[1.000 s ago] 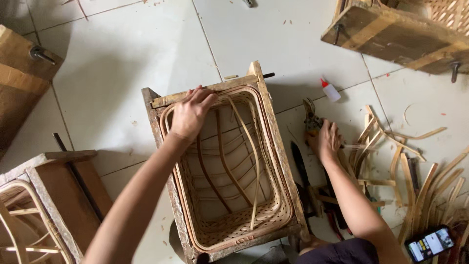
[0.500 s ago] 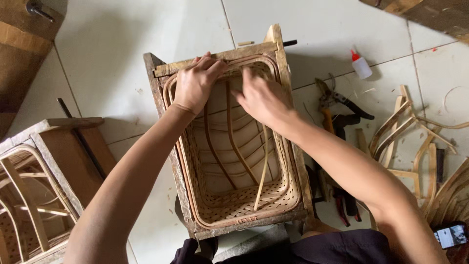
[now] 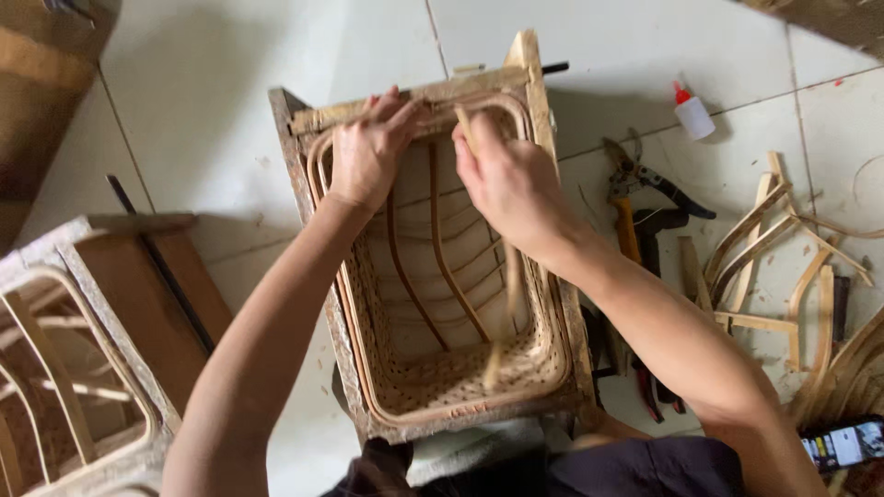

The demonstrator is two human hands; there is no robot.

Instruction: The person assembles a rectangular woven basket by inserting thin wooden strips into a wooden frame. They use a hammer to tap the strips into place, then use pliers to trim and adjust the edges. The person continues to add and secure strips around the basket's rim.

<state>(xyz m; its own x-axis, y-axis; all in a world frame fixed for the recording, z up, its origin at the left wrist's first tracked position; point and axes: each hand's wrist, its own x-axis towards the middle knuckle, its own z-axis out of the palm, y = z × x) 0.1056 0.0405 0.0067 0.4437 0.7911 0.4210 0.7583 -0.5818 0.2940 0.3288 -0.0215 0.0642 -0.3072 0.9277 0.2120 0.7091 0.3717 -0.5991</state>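
A woven rattan basket (image 3: 433, 387) sits inside a rough wooden frame (image 3: 296, 175) on the tiled floor, seen from above. My left hand (image 3: 368, 147) grips the far rim of the basket and frame. My right hand (image 3: 506, 179) is closed on a thin bamboo strip (image 3: 502, 340); the strip runs from the far rim down toward the basket's near side and looks blurred. Curved rattan ribs line the basket's inside.
Red-handled pruning shears (image 3: 645, 179) and other hand tools lie right of the frame. A small white glue bottle (image 3: 692, 112) stands beyond them. Loose bamboo strips (image 3: 783, 248) pile at the right, with a phone (image 3: 847, 444) nearby. Another wooden frame (image 3: 83, 350) sits left.
My right hand came from the strip pile at the right into the basket, bringing a strip up to the far rim. The left hand stayed on the rim.
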